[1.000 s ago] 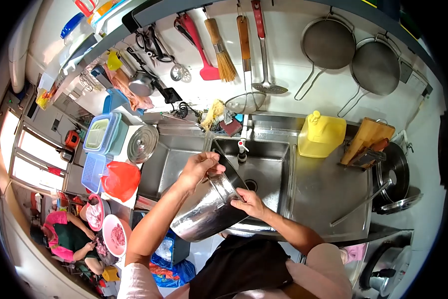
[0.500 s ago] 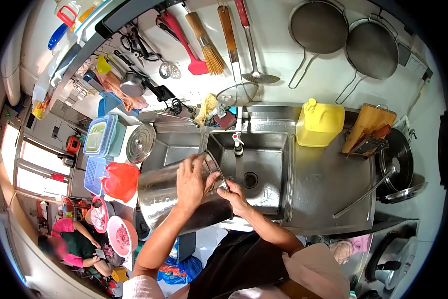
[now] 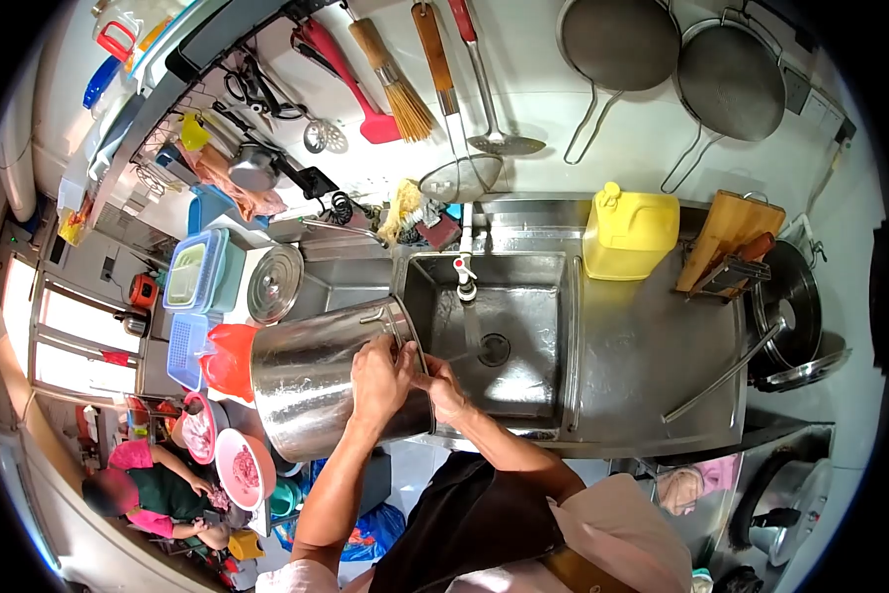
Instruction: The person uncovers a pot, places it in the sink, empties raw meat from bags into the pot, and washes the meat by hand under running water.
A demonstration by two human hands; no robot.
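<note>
A large steel pot (image 3: 311,371) lies tilted on its side, its mouth facing right toward the sink basin (image 3: 528,346). My left hand (image 3: 380,376) is on the outside of the pot near its rim, fingers bent against the metal. Close beside it, my right hand (image 3: 444,388) grips the rim's edge. The pot's inside is hidden from view. Behind the basin stands a faucet (image 3: 465,282) with a red-marked knob, above and left of the drain (image 3: 494,349).
A yellow jug (image 3: 630,235) and a wooden board (image 3: 731,237) stand on the right counter. Left are a steel lid (image 3: 275,285), a red bag (image 3: 229,361) and a pink basin (image 3: 245,469). Strainers (image 3: 617,44) hang above. A person (image 3: 163,489) sits at lower left.
The pot has moved left, away from above the basin, and its mouth has turned toward the right. Both hands have shifted left with it. The view has shifted slightly.
</note>
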